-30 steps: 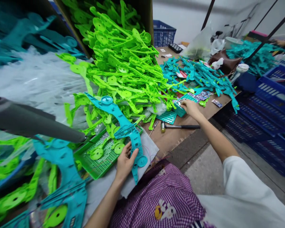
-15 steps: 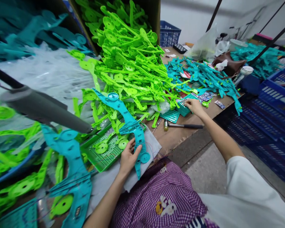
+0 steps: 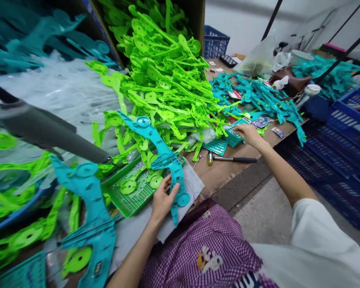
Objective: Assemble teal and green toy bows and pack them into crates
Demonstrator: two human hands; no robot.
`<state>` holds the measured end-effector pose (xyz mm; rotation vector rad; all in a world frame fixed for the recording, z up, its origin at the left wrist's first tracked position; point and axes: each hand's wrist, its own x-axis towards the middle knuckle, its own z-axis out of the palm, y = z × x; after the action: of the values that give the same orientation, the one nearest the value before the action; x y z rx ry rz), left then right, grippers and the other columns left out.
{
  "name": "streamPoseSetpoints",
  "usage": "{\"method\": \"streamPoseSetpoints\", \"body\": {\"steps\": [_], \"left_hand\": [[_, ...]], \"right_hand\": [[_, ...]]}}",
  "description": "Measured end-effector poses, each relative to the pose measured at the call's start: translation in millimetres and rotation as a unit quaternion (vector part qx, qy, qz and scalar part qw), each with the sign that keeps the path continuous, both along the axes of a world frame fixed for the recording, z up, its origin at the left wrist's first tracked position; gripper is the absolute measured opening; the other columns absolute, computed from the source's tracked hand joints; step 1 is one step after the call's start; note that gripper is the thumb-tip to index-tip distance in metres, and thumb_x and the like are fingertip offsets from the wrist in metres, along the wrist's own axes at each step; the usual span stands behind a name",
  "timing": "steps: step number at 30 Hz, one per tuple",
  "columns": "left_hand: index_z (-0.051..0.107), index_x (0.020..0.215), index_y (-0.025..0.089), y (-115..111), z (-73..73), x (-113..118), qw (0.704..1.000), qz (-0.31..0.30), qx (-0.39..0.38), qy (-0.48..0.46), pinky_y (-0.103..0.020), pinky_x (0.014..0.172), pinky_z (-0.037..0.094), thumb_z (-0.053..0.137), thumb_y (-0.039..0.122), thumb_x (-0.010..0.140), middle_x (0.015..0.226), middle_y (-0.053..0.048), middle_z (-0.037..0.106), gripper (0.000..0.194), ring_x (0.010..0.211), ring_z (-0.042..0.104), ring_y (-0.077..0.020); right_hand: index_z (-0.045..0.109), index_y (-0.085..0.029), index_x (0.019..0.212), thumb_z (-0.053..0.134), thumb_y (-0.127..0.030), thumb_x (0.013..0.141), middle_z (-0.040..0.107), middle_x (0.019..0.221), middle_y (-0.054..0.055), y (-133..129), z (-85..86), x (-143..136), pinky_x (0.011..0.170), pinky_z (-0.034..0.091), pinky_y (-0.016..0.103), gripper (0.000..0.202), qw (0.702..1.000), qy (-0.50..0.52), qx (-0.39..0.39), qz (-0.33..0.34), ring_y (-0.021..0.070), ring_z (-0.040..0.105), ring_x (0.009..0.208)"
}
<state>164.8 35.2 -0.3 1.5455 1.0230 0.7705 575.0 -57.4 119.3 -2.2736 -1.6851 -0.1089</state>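
Note:
My left hand (image 3: 162,202) is closed around the lower part of a long turquoise plastic piece (image 3: 157,141), which has round discs near both ends. It lies across the edge of a green perforated tray (image 3: 132,203) holding lime-green parts. My right hand (image 3: 249,134) reaches into a small teal basket (image 3: 233,140) of small shiny pieces. Its fingers are bent together at the rim; whatever they pinch is hidden. Just below that basket rests a hammer (image 3: 234,159) with a black handle. Beside it lies a thin screwdriver (image 3: 199,155).
A large heap of lime-green parts (image 3: 165,84) spills over the table's back. Another turquoise piece (image 3: 91,200) lies at left beneath a grey tapered tool (image 3: 54,130). More turquoise parts (image 3: 258,94) are piled at right, and blue crates (image 3: 345,148) stand beyond the table edge.
My right hand stays at the teal basket, its fingers shifted slightly and the forearm a little to the right. The left hand and its turquoise piece are practically unmoved.

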Motion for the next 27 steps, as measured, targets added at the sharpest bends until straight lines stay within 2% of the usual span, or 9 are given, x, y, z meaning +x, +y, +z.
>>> {"method": "streamPoseSetpoints", "body": {"steps": [3,7,10,12,14,16,20,23,27], "left_hand": [[0.062,0.120,0.018,-0.3,0.6,-0.2,1.000,0.004,-0.004,0.001,-0.047,0.099,0.052,0.070,0.063,0.065,0.110,-0.011,0.073,0.071,0.108,0.068,-0.0284],[0.063,0.120,0.018,-0.4,-1.4,-0.5,1.000,0.003,0.001,-0.002,-0.045,0.097,0.053,0.071,0.063,0.066,0.108,-0.011,0.073,0.070,0.106,0.068,-0.0280],[0.063,0.121,0.018,-0.3,-4.3,-0.8,1.000,0.001,0.011,-0.003,-0.044,0.096,0.053,0.070,0.063,0.067,0.108,-0.010,0.074,0.070,0.106,0.068,-0.0273],[0.063,0.122,0.019,-0.8,-5.0,-0.8,1.000,0.005,0.017,0.000,-0.043,0.096,0.054,0.069,0.062,0.069,0.109,-0.010,0.074,0.069,0.106,0.068,-0.0267],[0.064,0.122,0.018,-2.0,-3.8,-0.5,1.000,0.009,0.020,0.001,-0.042,0.094,0.055,0.069,0.060,0.070,0.109,-0.010,0.074,0.067,0.105,0.069,-0.0260],[0.064,0.123,0.017,-3.5,-1.0,0.2,1.000,0.002,0.021,-0.005,-0.040,0.092,0.056,0.071,0.057,0.070,0.108,-0.010,0.074,0.067,0.102,0.070,-0.0250],[0.056,0.136,0.014,-6.3,3.6,1.6,1.000,-0.015,0.016,-0.012,-0.037,0.086,0.059,0.075,0.048,0.069,0.106,-0.010,0.074,0.078,0.091,0.072,-0.0220],[0.056,0.138,0.013,-9.4,4.2,2.3,1.000,-0.007,0.020,-0.013,-0.036,0.086,0.060,0.074,0.044,0.071,0.110,-0.010,0.074,0.076,0.090,0.072,-0.0217],[0.058,0.136,0.016,-14.0,5.1,3.0,0.999,-0.007,0.046,-0.020,-0.036,0.094,0.057,0.071,0.038,0.077,0.117,-0.009,0.073,0.064,0.101,0.071,-0.0221]], "right_hand": [[0.074,-0.015,0.098,0.054,-0.017,0.087,0.075,0.102,0.014,-0.1,-10.9,-3.1,0.083,0.047,0.033,0.023,1.000,-0.015,-0.027,0.002,0.0258,0.067,0.094],[0.073,-0.016,0.092,0.051,-0.018,0.090,0.073,0.097,0.014,1.0,-18.7,-4.6,0.076,0.045,0.032,0.022,0.997,-0.054,-0.034,-0.038,0.0244,0.065,0.086],[0.072,-0.015,0.089,0.050,-0.017,0.090,0.072,0.095,0.015,-3.8,-11.0,-4.7,0.075,0.045,0.032,0.022,0.998,-0.048,-0.020,-0.042,0.0243,0.065,0.084],[0.071,-0.016,0.088,0.052,-0.018,0.090,0.073,0.094,0.013,-10.2,-1.7,-15.4,0.076,0.047,0.033,0.019,0.998,-0.009,0.043,-0.039,0.0239,0.065,0.085],[0.071,-0.018,0.090,0.055,-0.024,0.092,0.073,0.091,0.010,-16.0,3.5,-44.1,0.078,0.049,0.033,0.018,0.990,0.041,0.134,-0.015,0.0223,0.065,0.084],[0.072,-0.021,0.094,0.056,-0.033,0.094,0.073,0.089,0.006,-18.2,-1.8,-91.2,0.077,0.050,0.032,0.020,0.975,0.092,0.192,0.067,0.0200,0.065,0.082],[0.072,-0.021,0.091,0.050,-0.037,0.099,0.070,0.080,0.004,-6.8,-41.4,-198.6,0.067,0.052,0.027,0.028,0.924,0.197,0.175,0.277,0.0155,0.065,0.072],[0.071,-0.019,0.093,0.050,-0.034,0.099,0.069,0.082,0.005,10.3,-67.9,-244.1,0.068,0.053,0.027,0.027,0.921,0.237,0.187,0.246,0.0150,0.064,0.072],[0.070,-0.019,0.093,0.050,-0.027,0.099,0.068,0.087,0.007,25.4,-74.5,-255.3,0.073,0.053,0.029,0.022,0.948,0.163,0.142,0.235,0.0168,0.065,0.080]]}}
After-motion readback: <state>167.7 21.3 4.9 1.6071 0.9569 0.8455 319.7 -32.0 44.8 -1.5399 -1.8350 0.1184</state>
